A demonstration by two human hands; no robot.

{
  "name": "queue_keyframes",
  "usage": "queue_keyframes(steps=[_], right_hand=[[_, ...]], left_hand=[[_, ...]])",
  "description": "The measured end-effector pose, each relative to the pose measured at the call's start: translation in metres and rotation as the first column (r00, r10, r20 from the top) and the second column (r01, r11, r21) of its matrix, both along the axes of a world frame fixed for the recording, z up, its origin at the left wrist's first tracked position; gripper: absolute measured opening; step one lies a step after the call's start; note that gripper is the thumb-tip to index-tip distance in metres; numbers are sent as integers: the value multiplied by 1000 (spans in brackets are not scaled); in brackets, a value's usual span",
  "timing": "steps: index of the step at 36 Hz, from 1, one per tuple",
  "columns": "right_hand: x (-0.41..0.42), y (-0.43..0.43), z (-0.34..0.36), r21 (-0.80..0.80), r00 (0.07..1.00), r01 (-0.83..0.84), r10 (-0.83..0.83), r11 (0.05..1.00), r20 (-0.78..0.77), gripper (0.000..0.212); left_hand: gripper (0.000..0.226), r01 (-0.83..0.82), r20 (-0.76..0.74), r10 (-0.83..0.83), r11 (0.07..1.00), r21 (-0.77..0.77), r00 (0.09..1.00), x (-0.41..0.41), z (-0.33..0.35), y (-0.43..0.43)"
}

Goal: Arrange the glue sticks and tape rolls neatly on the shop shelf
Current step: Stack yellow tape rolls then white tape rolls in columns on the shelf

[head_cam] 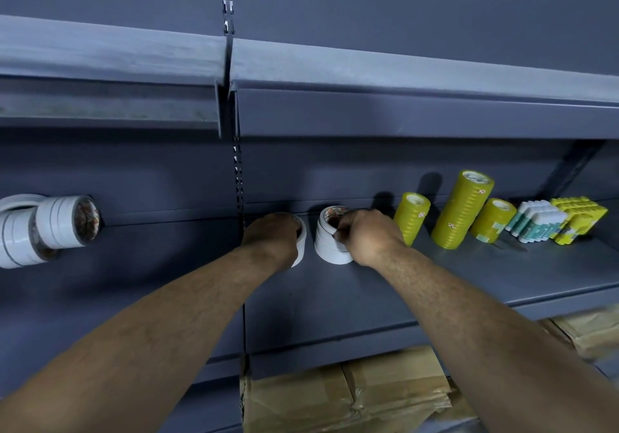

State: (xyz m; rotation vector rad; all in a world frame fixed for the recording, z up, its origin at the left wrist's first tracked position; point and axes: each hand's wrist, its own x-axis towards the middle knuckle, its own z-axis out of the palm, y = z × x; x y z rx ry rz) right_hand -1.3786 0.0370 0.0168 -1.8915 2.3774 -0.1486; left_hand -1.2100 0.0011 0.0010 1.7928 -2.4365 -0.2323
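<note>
Two upright stacks of white tape rolls stand side by side on the grey shelf [469, 275]. My left hand [273, 236] grips the left stack [301, 243] from above and hides most of it. My right hand [366, 236] holds the right stack [330, 248], fingers curled over its top rim. To the right stand three yellow tape stacks [411, 218], [461, 209], [491, 220]. Past them sit a white-and-teal glue stick pack [536, 221] and a yellow glue stick pack [577, 219]. More white tape stacks [65, 221] lie on their sides at far left.
An upper shelf [368, 74] overhangs the working shelf. A slotted upright [234, 164] divides the left and right bays. Brown cardboard boxes [348, 395] sit on the level below. Bare grey shelf lies in front of the yellow rolls.
</note>
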Motion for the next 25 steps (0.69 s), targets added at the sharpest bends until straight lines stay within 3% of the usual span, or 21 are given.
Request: queue_keyframes(steps=[11, 15, 19, 25], right_hand=[[8, -3, -5, 77, 997, -7, 14, 997, -82, 26], [13, -3, 2, 182, 994, 27, -8, 983, -106, 46], [16, 2, 4, 172, 988, 9, 18, 985, -155, 54], [18, 5, 9, 161, 992, -15, 34, 987, -121, 42]], left_hand=[[23, -3, -20, 3, 1000, 10, 1000, -1, 4, 5], [24, 3, -38, -3, 1000, 4, 999, -1, 5, 5], [29, 3, -38, -1, 999, 37, 999, -2, 2, 5], [30, 41, -80, -41, 999, -6, 996, 3, 0, 10]])
